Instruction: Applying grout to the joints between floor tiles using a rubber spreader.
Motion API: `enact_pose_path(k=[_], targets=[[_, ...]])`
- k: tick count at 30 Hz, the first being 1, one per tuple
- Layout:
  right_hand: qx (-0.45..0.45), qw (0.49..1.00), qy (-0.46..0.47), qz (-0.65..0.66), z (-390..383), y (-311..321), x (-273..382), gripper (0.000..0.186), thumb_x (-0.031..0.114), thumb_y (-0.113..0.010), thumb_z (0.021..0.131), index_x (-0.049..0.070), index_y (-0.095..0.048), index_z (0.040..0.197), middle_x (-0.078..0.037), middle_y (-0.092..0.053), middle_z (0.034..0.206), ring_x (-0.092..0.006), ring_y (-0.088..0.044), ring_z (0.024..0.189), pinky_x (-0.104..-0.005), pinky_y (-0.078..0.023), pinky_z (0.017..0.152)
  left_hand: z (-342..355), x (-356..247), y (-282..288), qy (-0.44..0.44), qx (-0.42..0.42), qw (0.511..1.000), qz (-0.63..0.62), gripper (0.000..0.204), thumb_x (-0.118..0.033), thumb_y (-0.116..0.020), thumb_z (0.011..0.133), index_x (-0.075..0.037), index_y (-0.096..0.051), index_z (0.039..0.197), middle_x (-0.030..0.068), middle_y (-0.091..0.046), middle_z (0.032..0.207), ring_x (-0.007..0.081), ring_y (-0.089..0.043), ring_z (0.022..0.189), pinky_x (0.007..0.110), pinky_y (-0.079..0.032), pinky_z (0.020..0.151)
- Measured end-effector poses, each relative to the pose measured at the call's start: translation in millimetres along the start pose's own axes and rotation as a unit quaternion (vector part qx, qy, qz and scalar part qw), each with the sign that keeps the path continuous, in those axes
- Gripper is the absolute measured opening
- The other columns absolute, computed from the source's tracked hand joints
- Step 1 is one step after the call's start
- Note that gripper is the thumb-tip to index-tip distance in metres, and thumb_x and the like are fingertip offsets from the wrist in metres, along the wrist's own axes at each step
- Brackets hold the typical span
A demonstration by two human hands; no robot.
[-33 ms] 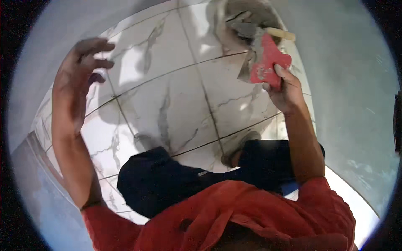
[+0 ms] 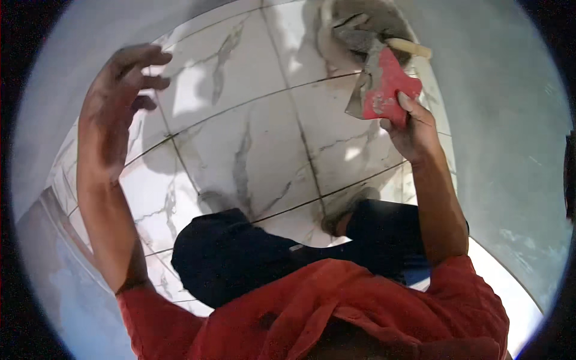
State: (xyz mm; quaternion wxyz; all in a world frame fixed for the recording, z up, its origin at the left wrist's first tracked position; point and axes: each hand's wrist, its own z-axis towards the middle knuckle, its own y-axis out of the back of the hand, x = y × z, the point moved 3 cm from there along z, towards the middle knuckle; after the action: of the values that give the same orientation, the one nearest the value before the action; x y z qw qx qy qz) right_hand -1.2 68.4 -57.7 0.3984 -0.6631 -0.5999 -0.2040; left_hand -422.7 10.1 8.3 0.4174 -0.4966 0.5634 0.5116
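My right hand [image 2: 418,133] grips a putty scraper [image 2: 389,93] by its red back, thumb on top. Its thin blade points left and is smeared with grey paste. Just beyond it stands a round, paste-stained bucket [image 2: 329,45]. A tool with a pale handle [image 2: 409,47] lies across the bucket's right rim, and its grey, coated head [image 2: 355,40] is over the opening. Raised at the left, my left hand [image 2: 123,93] holds nothing; its fingers are apart and slightly curled, close to the wall.
White marbled tiles [image 2: 270,156] with dark joints cover the floor. Grey walls rise on the left [image 2: 63,102] and right [image 2: 504,138]. My knees [image 2: 228,252] are bent below, with my feet on the tiles. A pale blue surface [image 2: 75,288] curves at the lower left.
The view has shifted slightly, so floor and bucket sit a little further right. My left hand is a bit higher and further right. The scraper stays in my right hand.
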Motion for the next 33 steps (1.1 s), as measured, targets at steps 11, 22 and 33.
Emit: enact_pose_path(k=[11, 22, 33], targets=[[-0.033, 0.982, 0.017, -0.182, 54.9, -49.6, -134.6, 0.033, 0.018, -0.055, 0.094, -0.004, -0.052, 0.118, -0.015, -0.06, 0.112, -0.0226, -0.059, 0.108, -0.0369, -0.051, 0.094, 48.7, 166.3, 40.9, 0.112, 0.024, 0.992, 0.056, 0.035, -0.031, -0.056, 0.088, -0.012, -0.059, 0.117, 0.0047, -0.061, 0.119, 0.0171, -0.058, 0.101, 0.029, -0.043, 0.084], [0.119, 0.606, 0.284, -0.733, 88.7, -114.6, -228.5, 0.052, 0.004, -0.056, 0.083, 0.024, -0.053, 0.13, -0.009, -0.049, 0.135, -0.0288, -0.05, 0.122, -0.0397, -0.047, 0.099, 72.8, 349.5, 23.1, -0.13, -0.129, 0.857, 0.482, 0.046, -0.031, -0.057, 0.087, -0.02, -0.05, 0.131, 0.0197, -0.031, 0.143, 0.0431, -0.026, 0.133, 0.059, -0.025, 0.104], [0.013, 0.573, 0.317, -0.756, 109.5, -94.5, -253.0, 0.055, 0.006, -0.062, 0.08, 0.018, -0.05, 0.133, -0.009, -0.048, 0.136, -0.0332, -0.044, 0.129, -0.0431, -0.042, 0.105, 72.2, 371.6, 19.0, -0.132, -0.133, 0.844, 0.503, 0.062, -0.048, -0.049, 0.089, -0.022, -0.034, 0.144, 0.0218, -0.018, 0.149, 0.0465, -0.014, 0.138, 0.061, -0.018, 0.106]])
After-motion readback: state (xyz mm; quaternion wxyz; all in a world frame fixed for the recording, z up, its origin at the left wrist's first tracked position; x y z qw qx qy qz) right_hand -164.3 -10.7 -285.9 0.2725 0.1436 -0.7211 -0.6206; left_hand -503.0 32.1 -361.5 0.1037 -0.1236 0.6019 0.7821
